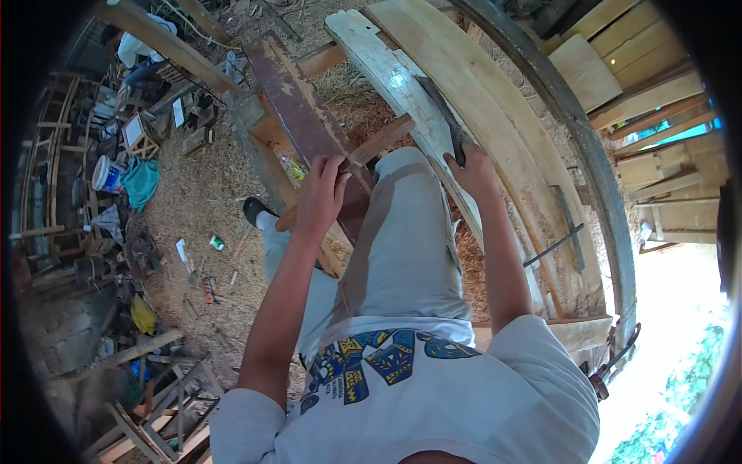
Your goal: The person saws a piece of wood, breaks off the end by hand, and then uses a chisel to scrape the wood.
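White shirt (464, 414) fabric lies closest, with grey trousers (402, 240) stretching ahead between the two arms. Ahead of the right hand (473, 172) runs a dark tool (440, 107), its near end wrapped by the fingers; it lies along the white board (386, 73). Under and just beyond the left hand's (321, 193) fingertips is a stick (384, 138), angled from the maroon board (297, 97) toward the white one. That hand's fingers bend over the wood, but I cannot tell whether they close round it or merely press.

Between the two grips, one knee comes up right beside the stick. Right of the tool hand, pale planks (473, 85) lie lengthwise, a rod (553, 246) across them. Well left of the left hand are a bucket (107, 175) and a teal cloth (141, 184).

If that hold is light, the stick could roll or slide, having a gap beneath its middle. A slip of the tool hand might catch the leg, given how near it is.

Fingers hide the tool's near end, so its kind stays unclear. Left of the left wrist, a brown end (286, 220) may belong to the stick; the forearm blocks the join.
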Available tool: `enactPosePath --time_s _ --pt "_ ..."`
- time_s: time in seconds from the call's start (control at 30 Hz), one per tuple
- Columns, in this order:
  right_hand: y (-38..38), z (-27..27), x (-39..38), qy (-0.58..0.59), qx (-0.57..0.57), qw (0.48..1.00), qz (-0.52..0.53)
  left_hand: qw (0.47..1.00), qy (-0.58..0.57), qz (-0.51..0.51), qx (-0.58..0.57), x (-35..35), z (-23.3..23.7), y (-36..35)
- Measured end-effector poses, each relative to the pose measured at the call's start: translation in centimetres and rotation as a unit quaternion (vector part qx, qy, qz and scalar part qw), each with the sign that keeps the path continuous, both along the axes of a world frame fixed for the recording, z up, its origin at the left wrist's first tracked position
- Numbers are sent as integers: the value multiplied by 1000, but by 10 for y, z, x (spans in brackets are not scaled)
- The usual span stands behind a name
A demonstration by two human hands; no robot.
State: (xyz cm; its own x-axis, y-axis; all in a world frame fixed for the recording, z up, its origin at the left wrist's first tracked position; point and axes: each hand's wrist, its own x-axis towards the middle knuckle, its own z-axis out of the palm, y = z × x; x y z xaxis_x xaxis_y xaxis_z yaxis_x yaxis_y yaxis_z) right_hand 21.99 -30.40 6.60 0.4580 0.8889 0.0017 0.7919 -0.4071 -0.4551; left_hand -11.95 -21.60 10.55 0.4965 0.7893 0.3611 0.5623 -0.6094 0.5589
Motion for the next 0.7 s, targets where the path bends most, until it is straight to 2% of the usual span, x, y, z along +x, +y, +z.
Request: enactPosePath --time_s 0.17,0.23,0.27,0.33,0.37,0.43,0.47,0.53,0.57,0.6,0.7 --pt "-11 11 0 -48 -25 998 10 999 4 -44 29 -1 32 -19" --pt "-4 30 -25 -21 213 976 -34 998 28 -52 26 -9 45 -22" --pt "-2 51 -44 -16 214 976 -31 996 48 -68 22 -15 50 -25" --pt "4 101 -86 -16 372 919 130 995 59 -80 20 -25 62 -29" --pt "8 112 -100 -14 376 918 129 993 64 -95 18 -30 68 -31" --pt "15 126 -121 5 304 893 332 992 63 -98 48 -36 80 -36" --pt "16 130 -130 3 308 891 334 990 60 -101 76 -39 87 -38" --pt "17 136 -144 -20 121 919 375 983 74 -109 131 -52 94 -39" --pt "20 138 -149 -24 124 916 380 972 89 -119 179 -58 97 -38" --pt "23 139 -154 -64 113 915 381 973 88 -112 182 -62 101 -39" --pt "24 142 -168 -128 83 911 383 985 77 -91 127 -75 103 -43"
